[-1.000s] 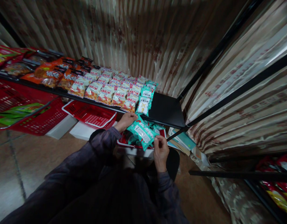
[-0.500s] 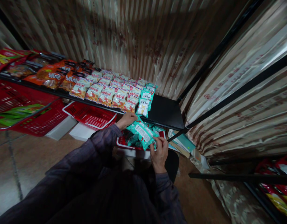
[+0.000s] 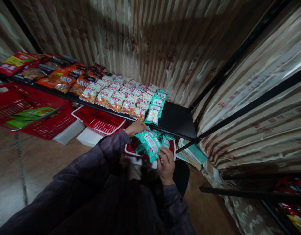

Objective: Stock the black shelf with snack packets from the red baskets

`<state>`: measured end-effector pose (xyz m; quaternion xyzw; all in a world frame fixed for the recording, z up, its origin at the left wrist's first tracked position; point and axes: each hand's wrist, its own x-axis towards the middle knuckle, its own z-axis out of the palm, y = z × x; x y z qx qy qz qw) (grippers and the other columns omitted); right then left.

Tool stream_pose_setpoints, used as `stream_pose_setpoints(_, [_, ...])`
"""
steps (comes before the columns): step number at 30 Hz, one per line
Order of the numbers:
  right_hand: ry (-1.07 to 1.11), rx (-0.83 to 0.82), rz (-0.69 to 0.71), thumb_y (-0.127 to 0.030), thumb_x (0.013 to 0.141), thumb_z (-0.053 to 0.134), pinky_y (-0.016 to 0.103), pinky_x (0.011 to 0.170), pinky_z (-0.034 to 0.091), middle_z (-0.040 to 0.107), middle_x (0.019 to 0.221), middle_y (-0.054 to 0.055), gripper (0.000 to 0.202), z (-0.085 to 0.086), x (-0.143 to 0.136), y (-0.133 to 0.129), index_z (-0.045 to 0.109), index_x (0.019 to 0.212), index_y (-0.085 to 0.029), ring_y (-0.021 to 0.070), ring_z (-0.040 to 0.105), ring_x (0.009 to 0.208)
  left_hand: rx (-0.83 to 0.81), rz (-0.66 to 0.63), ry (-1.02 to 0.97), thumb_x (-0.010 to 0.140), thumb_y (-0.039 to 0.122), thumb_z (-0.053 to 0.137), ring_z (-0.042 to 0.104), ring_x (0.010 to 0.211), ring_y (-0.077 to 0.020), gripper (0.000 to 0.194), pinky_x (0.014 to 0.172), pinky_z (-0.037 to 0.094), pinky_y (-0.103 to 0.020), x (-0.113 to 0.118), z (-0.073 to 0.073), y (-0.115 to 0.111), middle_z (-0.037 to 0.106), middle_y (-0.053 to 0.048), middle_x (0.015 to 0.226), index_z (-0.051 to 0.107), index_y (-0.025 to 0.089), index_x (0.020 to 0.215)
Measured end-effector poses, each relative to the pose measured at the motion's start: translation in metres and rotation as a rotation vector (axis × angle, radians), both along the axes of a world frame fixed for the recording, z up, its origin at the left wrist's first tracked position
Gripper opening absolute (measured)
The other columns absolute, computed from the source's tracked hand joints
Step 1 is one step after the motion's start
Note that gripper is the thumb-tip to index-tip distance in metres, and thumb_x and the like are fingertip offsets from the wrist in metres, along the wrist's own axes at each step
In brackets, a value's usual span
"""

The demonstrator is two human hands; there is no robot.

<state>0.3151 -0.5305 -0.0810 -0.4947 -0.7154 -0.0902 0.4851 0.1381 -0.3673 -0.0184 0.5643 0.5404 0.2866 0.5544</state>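
A teal snack bag [image 3: 149, 143], its back label facing up, is held between both hands. My left hand [image 3: 136, 128] grips its upper left corner, fingers closed. At the lower right edge, my right hand [image 3: 166, 164] has its curled fingers closed on the bag. Right below is a red basket [image 3: 128, 150] with a white rim, containing several more teal bags [image 3: 166, 141]. Just beyond the left hand, small teal-and-white snack bags [image 3: 154, 112] stand in a short row on the black shelf [image 3: 178, 119].
White-and-orange snack bags [image 3: 116, 99] fill the middle of the shelf, with orange bags [image 3: 63, 80] further left. Below are a red basket [image 3: 103, 122] and a larger one [image 3: 62, 120] with green packets. A black metal bar [image 3: 226, 122] slants at the right, before striped curtains [image 3: 253, 143].
The view has shifted slightly, so the shelf appears a little further right and lower. The bag hangs at a slightly steeper tilt, still in both hands.
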Motion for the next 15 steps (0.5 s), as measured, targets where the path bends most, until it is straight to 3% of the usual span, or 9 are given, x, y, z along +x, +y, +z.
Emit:
stream_pose_setpoints(6, [0.271,-0.116,-0.104,-0.022,0.091,0.052,0.037,0.083,0.054,0.072,0.097,0.010,0.012,-0.0028,-0.0034,-0.0012,0.064,0.090,-0.019,0.0204,0.068,0.092,-0.202,-0.118,-0.327,0.066,0.005,0.067,0.061,0.064,-0.0127,0.013,0.061,0.047,-0.021,-0.0069,0.0094,0.0011,0.069,-0.004,0.072,0.071,0.012,0.075])
stream_pose_setpoints(10, [0.535,-0.300,-0.267,-0.044,0.085,0.062,0.028,0.071,0.051,0.072,0.081,0.006,0.028,0.0007,-0.0064,-0.0003,0.066,0.086,-0.016,0.0182,0.066,0.075,-0.230,-0.103,-0.464,0.072,0.013,0.070,0.060,0.068,-0.0114,0.003,0.070,0.052,-0.024,-0.0092,0.0095,0.0001,0.066,-0.003,0.073,0.069,0.012,0.075])
stream_pose_setpoints(12, [0.665,-0.394,-0.263,-0.048,0.082,0.063,0.027,0.069,0.049,0.070,0.076,0.004,0.034,0.0026,-0.0074,0.0005,0.067,0.088,-0.015,0.0167,0.063,0.072,-0.201,-0.111,-0.475,0.070,0.017,0.074,0.060,0.070,-0.0114,0.010,0.070,0.051,-0.024,-0.0094,0.0081,-0.0010,0.066,-0.003,0.077,0.069,0.013,0.078])
stream_pose_setpoints(15, [0.830,-0.480,-0.168,-0.049,0.081,0.062,0.026,0.070,0.048,0.068,0.075,0.002,0.037,0.0042,-0.0085,0.0021,0.066,0.093,-0.015,0.0159,0.061,0.074,-0.137,-0.138,-0.424,0.064,0.021,0.080,0.055,0.064,-0.0104,0.019,0.057,0.044,-0.021,-0.0081,0.0037,-0.0020,0.065,-0.002,0.074,0.070,0.012,0.078])
